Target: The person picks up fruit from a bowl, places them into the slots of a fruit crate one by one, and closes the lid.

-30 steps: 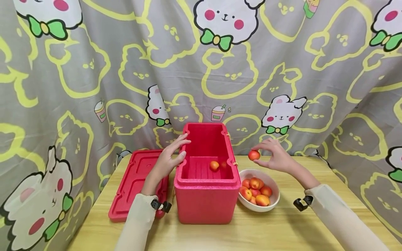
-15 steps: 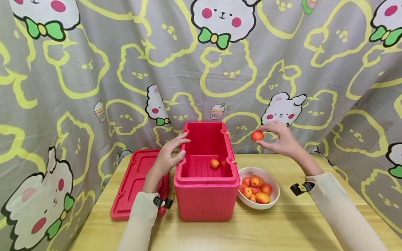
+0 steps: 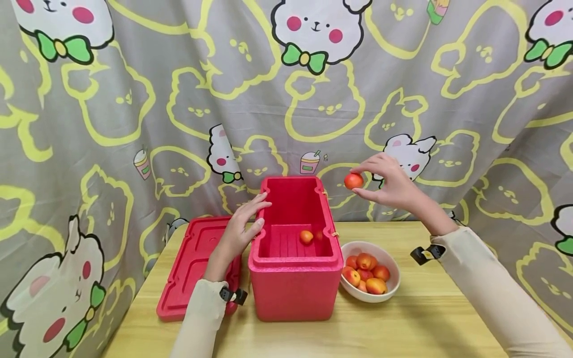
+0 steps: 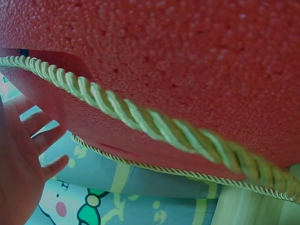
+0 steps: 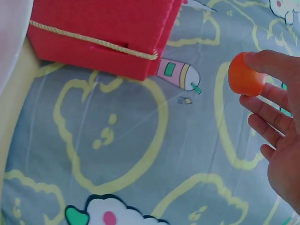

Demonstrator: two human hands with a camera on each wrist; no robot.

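1. A grey curtain [image 3: 174, 89] with yellow outlines and white cartoon animals fills the background, at twelve o'clock
2. The pale wooden table [image 3: 367, 333] spreads in front of it
3. A red box [image 3: 295, 296] stands upright and open on the table; the hours below are read around it in the head view
4. The red lid [image 3: 188, 263] lies flat at nine o'clock, partly covered by the left forearm
5. A white bowl [image 3: 393, 283] sits between three and four o'clock, just beside the box, heaped with red-orange fruits [image 3: 364, 274]
6. The left hand [image 3: 239, 229] is at about half past nine, fingers spread by the box's rim; I cannot tell whether they touch
7. The right hand [image 3: 389, 183] is raised at two o'clock, pinching one fruit between thumb and fingers
8. A twisted yellow rope [image 4: 126, 111] crosses the box's side
9. The pinched fruit [image 3: 353, 181] is in the air at half past one, apart from the box
10. A loose fruit [image 3: 306, 237] lies on the box's floor, towards five o'clock of the interior
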